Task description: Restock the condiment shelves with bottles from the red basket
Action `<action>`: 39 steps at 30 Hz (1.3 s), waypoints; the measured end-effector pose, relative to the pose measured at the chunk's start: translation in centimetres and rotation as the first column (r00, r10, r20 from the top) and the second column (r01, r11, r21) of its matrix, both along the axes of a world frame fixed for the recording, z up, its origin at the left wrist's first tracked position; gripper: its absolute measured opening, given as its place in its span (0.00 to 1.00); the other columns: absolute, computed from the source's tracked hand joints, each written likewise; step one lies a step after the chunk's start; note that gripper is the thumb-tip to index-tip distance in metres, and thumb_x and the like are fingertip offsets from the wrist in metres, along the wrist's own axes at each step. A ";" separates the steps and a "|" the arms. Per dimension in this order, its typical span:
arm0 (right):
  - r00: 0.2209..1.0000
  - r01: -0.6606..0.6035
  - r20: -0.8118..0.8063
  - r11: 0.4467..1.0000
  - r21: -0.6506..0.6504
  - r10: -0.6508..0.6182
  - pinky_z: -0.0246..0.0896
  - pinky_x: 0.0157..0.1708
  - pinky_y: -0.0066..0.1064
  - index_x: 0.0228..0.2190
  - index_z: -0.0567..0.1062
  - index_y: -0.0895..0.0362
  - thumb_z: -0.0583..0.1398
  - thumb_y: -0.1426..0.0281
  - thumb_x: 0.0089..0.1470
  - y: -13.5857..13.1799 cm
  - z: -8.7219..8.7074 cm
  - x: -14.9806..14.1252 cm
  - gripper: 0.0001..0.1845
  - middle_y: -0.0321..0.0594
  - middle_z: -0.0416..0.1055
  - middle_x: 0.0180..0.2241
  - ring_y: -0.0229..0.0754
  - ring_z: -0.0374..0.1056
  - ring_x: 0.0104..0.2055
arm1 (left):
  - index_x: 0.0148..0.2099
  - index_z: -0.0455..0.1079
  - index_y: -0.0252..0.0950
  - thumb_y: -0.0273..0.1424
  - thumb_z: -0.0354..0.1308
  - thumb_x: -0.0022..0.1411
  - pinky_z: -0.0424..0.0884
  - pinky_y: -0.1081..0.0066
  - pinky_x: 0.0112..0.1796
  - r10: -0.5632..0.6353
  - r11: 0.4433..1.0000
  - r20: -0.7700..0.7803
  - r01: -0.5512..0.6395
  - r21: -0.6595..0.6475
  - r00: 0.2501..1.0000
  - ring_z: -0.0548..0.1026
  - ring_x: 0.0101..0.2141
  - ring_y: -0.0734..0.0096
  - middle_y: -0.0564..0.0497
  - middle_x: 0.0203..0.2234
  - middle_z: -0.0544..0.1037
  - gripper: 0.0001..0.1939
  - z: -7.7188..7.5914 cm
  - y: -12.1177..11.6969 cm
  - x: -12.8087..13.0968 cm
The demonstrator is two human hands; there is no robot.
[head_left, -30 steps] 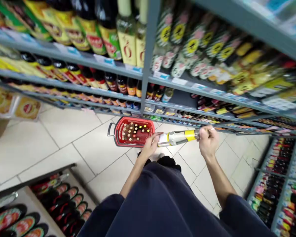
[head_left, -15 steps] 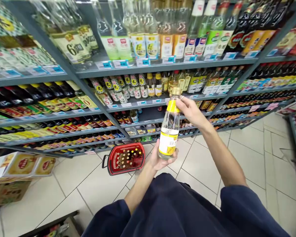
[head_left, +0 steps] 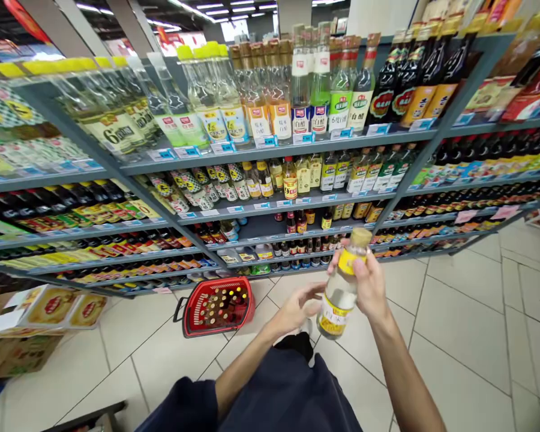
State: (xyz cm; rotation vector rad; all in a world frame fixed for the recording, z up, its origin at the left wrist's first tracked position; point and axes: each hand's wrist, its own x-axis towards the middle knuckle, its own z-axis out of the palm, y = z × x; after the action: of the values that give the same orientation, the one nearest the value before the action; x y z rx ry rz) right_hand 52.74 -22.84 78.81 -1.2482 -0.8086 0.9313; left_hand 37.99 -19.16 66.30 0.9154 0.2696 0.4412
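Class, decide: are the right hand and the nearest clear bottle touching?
Touching: the head view shows the right hand wrapped around the clear bottle at its yellow neck label.

2 bare hands, 1 held bottle, 1 red basket, 3 pink tags, and fronting the top shelf, 2 clear orange-labelled bottles, 2 purple-labelled bottles, 2 dark red-labelled bottles, 2 dark orange-labelled bottles

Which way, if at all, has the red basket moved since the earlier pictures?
No, neither way: the red basket still sits on the floor by the foot of the same shelf upright; only the camera's view has shifted.
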 end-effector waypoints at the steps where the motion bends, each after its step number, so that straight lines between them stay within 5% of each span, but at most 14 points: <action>1: 1.000 0.009 0.022 1.000 -0.021 -0.009 0.78 0.37 0.39 0.58 0.69 0.49 0.62 0.54 0.64 -0.5 -0.5 0.4 0.25 0.43 0.76 0.43 0.46 0.77 0.40 | 0.62 0.72 0.34 0.56 0.72 0.51 0.64 0.57 0.61 -0.070 0.995 0.002 0.070 0.067 0.998 0.72 0.58 0.49 0.37 0.58 0.76 0.44 0.0 0.4 0.4; 5: 0.994 0.046 0.104 0.992 -0.117 -0.034 0.79 0.43 0.45 0.59 0.69 0.47 0.59 0.53 0.66 -0.6 -1.8 2.0 0.25 0.46 0.78 0.48 0.50 0.78 0.45 | 0.56 0.75 0.32 0.46 0.76 0.50 0.69 0.62 0.54 -0.214 0.974 -0.011 0.214 0.072 0.977 0.76 0.49 0.56 0.41 0.50 0.80 0.36 -0.1 0.8 2.5; 11: 0.947 0.067 0.321 0.962 -0.266 0.023 0.69 0.62 0.51 0.61 0.70 0.44 0.65 0.45 0.57 -1.2 -3.7 7.5 0.35 0.49 0.70 0.62 0.57 0.70 0.63 | 0.55 0.77 0.31 0.45 0.78 0.46 0.70 0.66 0.50 -0.111 0.994 -0.032 0.111 0.005 0.993 0.77 0.46 0.59 0.42 0.47 0.81 0.37 -1.8 1.2 5.8; 18: 0.962 -0.065 0.218 0.915 -0.398 0.164 0.69 0.63 0.53 0.57 0.72 0.46 0.72 0.53 0.51 -2.3 -7.4 12.8 0.34 0.48 0.76 0.58 0.57 0.74 0.60 | 0.56 0.77 0.31 0.44 0.77 0.49 0.69 0.66 0.49 0.035 0.995 -0.190 -0.016 0.099 0.981 0.76 0.46 0.59 0.43 0.46 0.81 0.35 -0.4 2.9 8.0; 24: 0.945 -0.239 0.125 0.901 -0.363 0.301 0.71 0.61 0.49 0.56 0.73 0.52 0.71 0.56 0.53 1.6 -7.2 15.3 0.32 0.49 0.78 0.54 0.53 0.76 0.57 | 0.53 0.76 0.30 0.48 0.76 0.50 0.70 0.65 0.48 0.194 0.980 -0.297 -0.198 0.016 0.935 0.77 0.45 0.59 0.42 0.46 0.81 0.35 0.8 1.1 10.9; 28: 0.895 -0.375 0.151 0.890 -0.258 0.421 0.71 0.60 0.46 0.56 0.73 0.54 0.69 0.56 0.57 5.7 -7.4 15.3 0.30 0.47 0.78 0.53 0.50 0.76 0.54 | 0.60 0.68 0.35 0.44 0.74 0.55 0.72 0.63 0.52 0.349 0.929 -0.264 -0.369 -0.028 0.899 0.78 0.49 0.59 0.42 0.50 0.79 0.36 0.6 1.6 11.5; 30: 0.845 -0.435 0.240 0.875 -0.210 0.478 0.70 0.60 0.46 0.60 0.71 0.54 0.68 0.57 0.58 8.2 -7.6 14.7 0.32 0.47 0.76 0.57 0.50 0.75 0.56 | 0.62 0.66 0.38 0.41 0.73 0.57 0.71 0.60 0.55 0.423 0.903 -0.250 -0.427 0.042 0.871 0.78 0.52 0.59 0.41 0.54 0.78 0.35 0.2 3.6 10.8; 33: 0.736 -0.489 0.469 0.863 -0.131 0.488 0.65 0.65 0.48 0.64 0.68 0.53 0.67 0.58 0.59 12.7 -8.0 13.0 0.35 0.49 0.71 0.62 0.53 0.70 0.62 | 0.60 0.71 0.36 0.39 0.72 0.59 0.68 0.58 0.61 0.537 0.826 -0.275 -0.431 0.364 0.797 0.74 0.58 0.55 0.39 0.58 0.75 0.30 -0.5 9.3 8.4; 36: 0.617 -0.534 0.659 0.844 -0.051 0.430 0.61 0.68 0.48 0.66 0.66 0.53 0.66 0.60 0.61 18.7 -8.8 10.8 0.35 0.49 0.68 0.65 0.53 0.66 0.66 | 0.58 0.74 0.32 0.39 0.71 0.59 0.68 0.57 0.61 0.628 0.673 -0.250 -0.352 0.651 0.737 0.73 0.57 0.52 0.37 0.56 0.76 0.28 -1.8 17.4 5.3; 39: 0.540 -0.536 0.764 0.844 -0.010 0.352 0.59 0.69 0.48 0.67 0.65 0.54 0.65 0.61 0.63 25.7 -10.3 8.3 0.35 0.50 0.66 0.66 0.54 0.64 0.67 | 0.59 0.74 0.32 0.39 0.71 0.59 0.71 0.57 0.58 0.628 0.588 -0.166 -0.323 0.742 0.761 0.76 0.55 0.52 0.37 0.55 0.78 0.30 -3.8 26.4 2.9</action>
State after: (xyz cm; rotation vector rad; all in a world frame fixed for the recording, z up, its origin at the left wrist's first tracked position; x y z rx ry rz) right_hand 61.02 2.85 68.51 -1.2281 -1.9337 0.6566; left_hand 40.92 7.27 62.51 1.6890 0.8133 0.9031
